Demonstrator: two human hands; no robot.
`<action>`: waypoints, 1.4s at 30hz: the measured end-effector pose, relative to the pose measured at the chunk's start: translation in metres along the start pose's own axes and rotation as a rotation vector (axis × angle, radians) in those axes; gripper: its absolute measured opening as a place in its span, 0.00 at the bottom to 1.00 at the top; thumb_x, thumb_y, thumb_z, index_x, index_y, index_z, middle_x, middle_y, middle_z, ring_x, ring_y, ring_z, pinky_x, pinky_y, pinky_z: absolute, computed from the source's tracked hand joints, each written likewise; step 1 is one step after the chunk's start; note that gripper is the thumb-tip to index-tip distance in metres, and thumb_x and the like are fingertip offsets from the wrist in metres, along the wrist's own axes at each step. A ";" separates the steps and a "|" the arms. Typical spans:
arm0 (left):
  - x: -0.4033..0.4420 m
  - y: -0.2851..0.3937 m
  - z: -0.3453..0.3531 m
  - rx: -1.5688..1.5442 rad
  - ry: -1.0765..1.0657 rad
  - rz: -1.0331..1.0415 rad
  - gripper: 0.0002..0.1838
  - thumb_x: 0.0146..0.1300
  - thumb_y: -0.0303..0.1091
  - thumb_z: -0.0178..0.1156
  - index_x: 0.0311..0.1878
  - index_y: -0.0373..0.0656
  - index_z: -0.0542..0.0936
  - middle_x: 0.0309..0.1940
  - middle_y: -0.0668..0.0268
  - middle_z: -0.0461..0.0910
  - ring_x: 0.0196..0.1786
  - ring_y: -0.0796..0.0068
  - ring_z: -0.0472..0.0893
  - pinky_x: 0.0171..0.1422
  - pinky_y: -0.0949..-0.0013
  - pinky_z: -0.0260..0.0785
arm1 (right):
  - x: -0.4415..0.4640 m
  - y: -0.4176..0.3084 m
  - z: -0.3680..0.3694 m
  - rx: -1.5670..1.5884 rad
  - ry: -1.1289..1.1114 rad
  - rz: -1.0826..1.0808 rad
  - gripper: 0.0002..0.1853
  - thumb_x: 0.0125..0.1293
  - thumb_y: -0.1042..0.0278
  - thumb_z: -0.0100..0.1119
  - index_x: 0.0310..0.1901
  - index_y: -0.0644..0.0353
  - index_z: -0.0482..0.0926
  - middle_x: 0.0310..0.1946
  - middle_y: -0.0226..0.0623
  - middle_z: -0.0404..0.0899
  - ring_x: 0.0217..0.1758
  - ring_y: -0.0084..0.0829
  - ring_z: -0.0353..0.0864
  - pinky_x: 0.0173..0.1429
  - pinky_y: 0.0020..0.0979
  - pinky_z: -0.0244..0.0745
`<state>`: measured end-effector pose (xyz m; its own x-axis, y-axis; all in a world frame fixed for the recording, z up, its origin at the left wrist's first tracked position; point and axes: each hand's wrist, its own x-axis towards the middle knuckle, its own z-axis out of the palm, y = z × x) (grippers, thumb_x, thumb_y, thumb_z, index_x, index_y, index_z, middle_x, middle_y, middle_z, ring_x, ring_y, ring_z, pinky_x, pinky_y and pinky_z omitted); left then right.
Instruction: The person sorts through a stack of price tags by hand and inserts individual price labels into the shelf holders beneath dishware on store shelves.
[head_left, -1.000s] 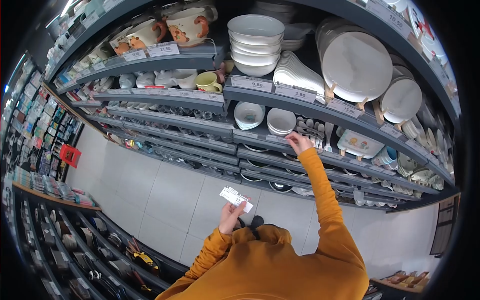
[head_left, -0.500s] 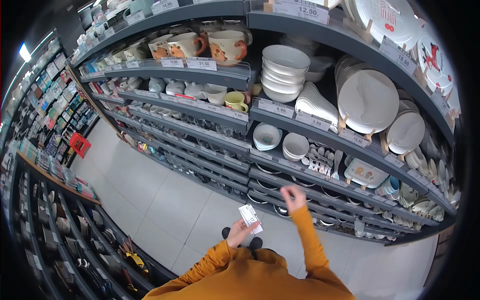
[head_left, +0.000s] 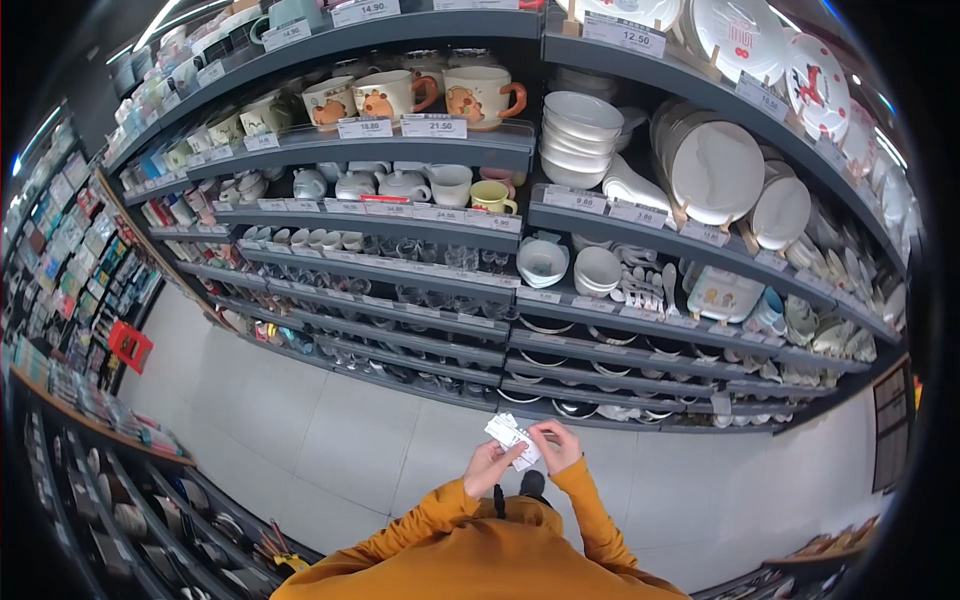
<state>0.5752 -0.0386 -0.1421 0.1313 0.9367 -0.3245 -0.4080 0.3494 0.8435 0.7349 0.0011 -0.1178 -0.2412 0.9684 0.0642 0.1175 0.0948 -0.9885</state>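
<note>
In front of my body, my left hand (head_left: 487,464) is closed on a small stack of white price labels (head_left: 507,430) with dark print, fanned slightly apart. My right hand (head_left: 556,443) has come up against the right side of the same stack, its thumb and fingers pinched at the labels' edge. How many labels it grips is too small to tell. Both sleeves are mustard yellow. Under the hands a dark shoe (head_left: 535,485) shows on the floor.
Ahead stands a long grey shelf unit with mugs (head_left: 393,97), stacked white bowls (head_left: 580,138), upright plates (head_left: 716,172), teapots (head_left: 403,184) and spoons (head_left: 645,288). Printed price labels line its edges. To the left are a red basket (head_left: 130,346) and another rack (head_left: 100,470). Pale tiles (head_left: 340,420) cover the floor.
My right hand has moved down and left from in front of the shelf to the labels in my left hand. The labels now appear more fanned out. The view has shifted slightly.
</note>
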 end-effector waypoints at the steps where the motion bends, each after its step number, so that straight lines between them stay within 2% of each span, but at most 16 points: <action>1: -0.011 0.003 -0.017 0.047 -0.008 0.011 0.14 0.64 0.30 0.62 0.50 0.34 0.77 0.43 0.66 0.82 0.42 0.82 0.80 0.47 0.77 0.72 | -0.006 -0.004 0.019 0.008 -0.005 0.039 0.07 0.66 0.71 0.59 0.41 0.65 0.80 0.38 0.35 0.81 0.42 0.23 0.80 0.47 0.26 0.76; 5: -0.043 0.009 -0.087 0.132 0.090 0.031 0.15 0.65 0.30 0.60 0.52 0.33 0.75 0.44 0.63 0.82 0.44 0.77 0.81 0.51 0.74 0.74 | -0.035 0.021 0.099 0.153 0.000 0.104 0.09 0.66 0.69 0.59 0.44 0.64 0.79 0.39 0.34 0.82 0.43 0.23 0.80 0.47 0.25 0.76; 7: -0.065 0.018 -0.113 0.049 0.075 -0.005 0.14 0.65 0.30 0.60 0.52 0.34 0.75 0.44 0.62 0.82 0.45 0.76 0.81 0.52 0.73 0.74 | -0.051 0.024 0.136 0.265 0.039 0.149 0.10 0.67 0.69 0.59 0.45 0.64 0.78 0.39 0.32 0.82 0.43 0.21 0.80 0.46 0.24 0.75; 10: -0.100 0.030 -0.143 0.007 0.104 -0.057 0.15 0.69 0.34 0.56 0.53 0.34 0.75 0.46 0.60 0.82 0.47 0.73 0.81 0.55 0.70 0.74 | -0.056 0.020 0.172 0.179 0.040 0.159 0.09 0.68 0.73 0.56 0.46 0.68 0.75 0.40 0.39 0.81 0.41 0.23 0.80 0.44 0.24 0.76; 11: -0.110 0.034 -0.151 0.009 0.095 -0.056 0.16 0.69 0.35 0.55 0.53 0.34 0.74 0.47 0.59 0.81 0.48 0.73 0.81 0.55 0.69 0.74 | -0.056 0.018 0.178 0.251 0.059 0.169 0.09 0.68 0.73 0.56 0.46 0.68 0.74 0.40 0.41 0.81 0.40 0.25 0.81 0.44 0.25 0.77; 13: -0.122 0.038 -0.163 0.011 0.089 -0.065 0.16 0.71 0.35 0.53 0.54 0.33 0.74 0.48 0.58 0.81 0.50 0.71 0.81 0.57 0.69 0.73 | -0.044 -0.004 0.181 0.392 0.108 0.179 0.09 0.68 0.74 0.55 0.46 0.68 0.71 0.40 0.45 0.81 0.38 0.29 0.83 0.42 0.27 0.79; 16: -0.137 0.038 -0.174 0.019 0.083 -0.096 0.17 0.72 0.36 0.51 0.55 0.32 0.74 0.50 0.56 0.80 0.52 0.70 0.80 0.59 0.68 0.72 | -0.033 -0.035 0.173 0.410 0.130 0.070 0.10 0.68 0.76 0.54 0.48 0.67 0.69 0.39 0.48 0.80 0.36 0.31 0.85 0.40 0.26 0.80; 18: -0.142 0.040 -0.175 0.034 0.041 -0.100 0.17 0.72 0.37 0.50 0.56 0.33 0.73 0.51 0.57 0.80 0.53 0.70 0.79 0.60 0.67 0.71 | -0.027 -0.052 0.168 0.383 0.151 -0.005 0.11 0.67 0.77 0.55 0.48 0.67 0.68 0.40 0.47 0.81 0.37 0.29 0.84 0.42 0.26 0.79; 20: -0.146 0.041 -0.176 0.009 0.000 -0.093 0.18 0.72 0.36 0.50 0.56 0.32 0.73 0.52 0.56 0.79 0.54 0.69 0.79 0.61 0.67 0.71 | -0.023 -0.074 0.162 0.367 0.158 -0.034 0.11 0.65 0.79 0.58 0.47 0.69 0.71 0.40 0.43 0.81 0.37 0.24 0.82 0.42 0.23 0.77; 23: -0.151 0.044 -0.174 0.000 -0.039 -0.086 0.19 0.73 0.37 0.49 0.57 0.31 0.73 0.52 0.56 0.79 0.55 0.69 0.79 0.62 0.68 0.71 | -0.019 -0.105 0.158 0.395 0.215 -0.118 0.09 0.63 0.79 0.60 0.43 0.71 0.74 0.38 0.41 0.80 0.32 0.23 0.79 0.38 0.24 0.75; 27: -0.155 0.044 -0.171 0.020 -0.084 -0.103 0.19 0.73 0.37 0.48 0.57 0.31 0.73 0.52 0.56 0.79 0.56 0.69 0.78 0.62 0.67 0.70 | -0.027 -0.156 0.155 0.374 0.267 -0.188 0.06 0.67 0.75 0.55 0.42 0.69 0.76 0.31 0.36 0.80 0.28 0.20 0.75 0.34 0.21 0.72; 30: -0.157 0.040 -0.170 0.017 -0.092 -0.138 0.19 0.73 0.36 0.47 0.57 0.30 0.73 0.53 0.56 0.78 0.56 0.68 0.78 0.62 0.67 0.70 | -0.033 -0.172 0.153 0.367 0.243 -0.259 0.06 0.68 0.75 0.54 0.43 0.69 0.76 0.31 0.36 0.80 0.27 0.19 0.75 0.33 0.21 0.71; 35: -0.158 0.036 -0.166 0.010 -0.130 -0.122 0.20 0.74 0.37 0.46 0.58 0.30 0.72 0.54 0.56 0.77 0.57 0.67 0.77 0.63 0.67 0.69 | -0.039 -0.184 0.151 0.355 0.255 -0.228 0.05 0.68 0.76 0.53 0.42 0.67 0.75 0.29 0.31 0.77 0.26 0.18 0.73 0.31 0.22 0.70; 42: -0.157 0.030 -0.168 0.021 -0.190 -0.169 0.22 0.75 0.39 0.43 0.62 0.31 0.69 0.56 0.56 0.76 0.57 0.67 0.77 0.63 0.67 0.68 | -0.046 -0.187 0.146 0.347 0.267 -0.246 0.07 0.68 0.73 0.55 0.43 0.67 0.76 0.29 0.31 0.78 0.27 0.17 0.74 0.32 0.21 0.71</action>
<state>0.3904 -0.1789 -0.1383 0.3638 0.8517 -0.3771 -0.3474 0.4997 0.7935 0.5833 -0.0946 0.0441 0.0383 0.9566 0.2890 -0.2499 0.2892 -0.9241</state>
